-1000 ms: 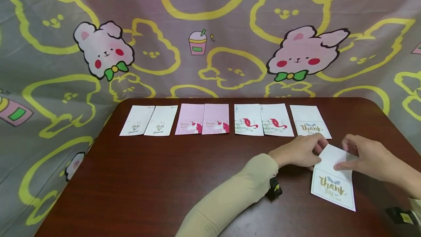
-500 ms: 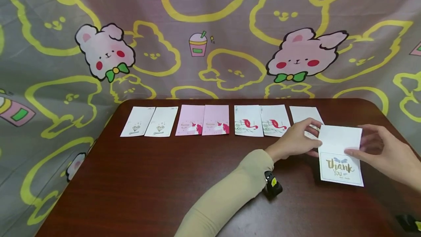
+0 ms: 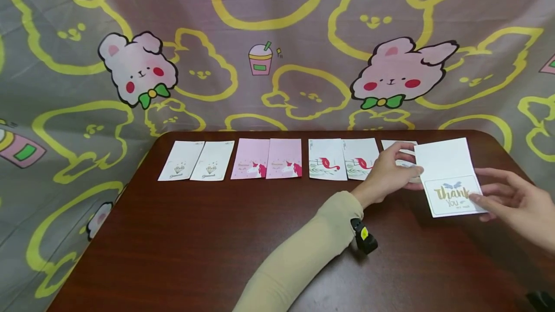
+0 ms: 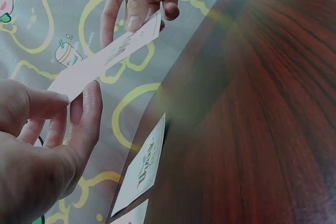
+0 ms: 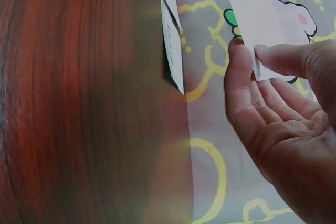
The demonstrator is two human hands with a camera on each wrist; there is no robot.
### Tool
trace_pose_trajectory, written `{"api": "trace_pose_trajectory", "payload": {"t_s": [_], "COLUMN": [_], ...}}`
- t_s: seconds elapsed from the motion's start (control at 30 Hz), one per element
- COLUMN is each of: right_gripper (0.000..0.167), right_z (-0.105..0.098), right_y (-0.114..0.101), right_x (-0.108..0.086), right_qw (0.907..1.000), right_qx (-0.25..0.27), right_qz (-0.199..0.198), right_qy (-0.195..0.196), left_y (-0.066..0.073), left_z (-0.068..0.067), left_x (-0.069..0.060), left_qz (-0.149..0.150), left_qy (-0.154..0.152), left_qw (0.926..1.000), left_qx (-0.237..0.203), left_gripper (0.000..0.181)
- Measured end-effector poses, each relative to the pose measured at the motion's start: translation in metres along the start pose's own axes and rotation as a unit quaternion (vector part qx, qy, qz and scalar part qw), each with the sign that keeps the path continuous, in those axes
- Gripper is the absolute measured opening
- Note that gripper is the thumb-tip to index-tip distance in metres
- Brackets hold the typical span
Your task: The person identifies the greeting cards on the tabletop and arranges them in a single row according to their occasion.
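A white "Thank You" card [image 3: 444, 162] with gold lettering is held raised above the right side of the table. My left hand [image 3: 387, 172] pinches its left edge between thumb and fingers. On the opposite side, the thumb of my right hand [image 3: 518, 203] presses on the printed front near the lower right corner, with fingers behind the card. In the right wrist view that card [image 5: 247, 19] sits between thumb and index finger. A matching thank-you card [image 4: 144, 166] lies flat on the table, mostly covered by my left hand in the head view.
Along the far table edge lie pairs of cards: white diamond cards [image 3: 212, 160], pink unicorn cards [image 3: 284, 158] and white flamingo cards [image 3: 327, 158]. The dark wooden table [image 3: 195, 249] ends at a patterned cloth backdrop [image 3: 303, 52].
Both hands have lifted the thank-you card up and away from me, straightening its tilt. My right thumb now lies lower on the card. The cards in the row have stayed put.
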State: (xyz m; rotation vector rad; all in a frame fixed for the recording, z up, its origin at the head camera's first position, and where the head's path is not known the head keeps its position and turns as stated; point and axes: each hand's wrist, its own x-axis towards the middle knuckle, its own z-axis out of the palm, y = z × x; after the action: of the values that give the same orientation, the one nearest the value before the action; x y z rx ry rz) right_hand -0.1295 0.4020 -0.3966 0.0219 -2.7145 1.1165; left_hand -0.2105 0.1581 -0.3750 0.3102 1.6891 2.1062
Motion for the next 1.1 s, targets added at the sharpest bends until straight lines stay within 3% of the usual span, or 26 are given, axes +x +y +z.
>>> {"api": "trace_pose_trajectory", "payload": {"t_s": [0.17,0.37,0.47,0.53,0.57,0.63,0.7,0.77,0.83,0.87,1.0,1.1], "right_gripper": [0.051,0.053,0.053,0.053,0.052,0.052,0.052,0.051,0.052,0.054,0.065,0.064], "right_z": [0.002,0.000,-0.002,-0.003,-0.004,-0.005,-0.007,-0.010,-0.011,-0.011,-0.012,-0.014], "right_y": [-0.004,-0.002,0.002,0.005,0.007,0.012,0.017,0.023,0.028,0.031,0.041,0.048], "right_x": [0.000,0.004,0.008,0.011,0.013,0.015,0.019,0.023,0.028,0.031,0.043,0.051], "right_qw": [0.9972,0.9898,0.9874,0.9880,0.9890,0.9897,0.9898,0.9897,0.9906,0.9912,0.9929,0.9920], "right_qx": [0.064,0.133,0.150,0.146,0.138,0.131,0.129,0.129,0.116,0.107,0.059,0.064], "right_qz": [0.036,0.036,0.034,0.036,0.038,0.041,0.042,0.048,0.063,0.070,0.102,0.109], "right_qy": [0.015,0.036,0.035,0.036,0.037,0.041,0.043,0.041,0.036,0.033,0.020,0.009], "left_y": [0.001,0.001,-0.001,-0.003,-0.004,-0.005,-0.005,-0.004,-0.003,-0.002,-0.002,-0.002], "left_z": [0.003,0.008,0.008,0.006,0.005,0.002,0.001,0.001,0.003,0.004,0.009,0.012], "left_x": [0.004,0.010,0.012,0.013,0.013,0.013,0.013,0.014,0.016,0.017,0.022,0.027], "left_qz": [-0.007,-0.004,0.010,0.031,0.046,0.074,0.099,0.110,0.105,0.102,0.084,0.071], "left_qy": [0.021,0.046,0.053,0.049,0.046,0.033,0.016,-0.005,-0.025,-0.035,-0.068,-0.084], "left_qw": [0.9997,0.9984,0.9956,0.9881,0.9797,0.9504,0.9009,0.8520,0.8090,0.7920,0.7494,0.7285], "left_qx": [0.012,0.031,0.077,0.142,0.190,0.300,0.422,0.512,0.578,0.601,0.653,0.676], "left_gripper": [0.046,0.048,0.050,0.051,0.051,0.049,0.044,0.039,0.035,0.035,0.039,0.044]}}
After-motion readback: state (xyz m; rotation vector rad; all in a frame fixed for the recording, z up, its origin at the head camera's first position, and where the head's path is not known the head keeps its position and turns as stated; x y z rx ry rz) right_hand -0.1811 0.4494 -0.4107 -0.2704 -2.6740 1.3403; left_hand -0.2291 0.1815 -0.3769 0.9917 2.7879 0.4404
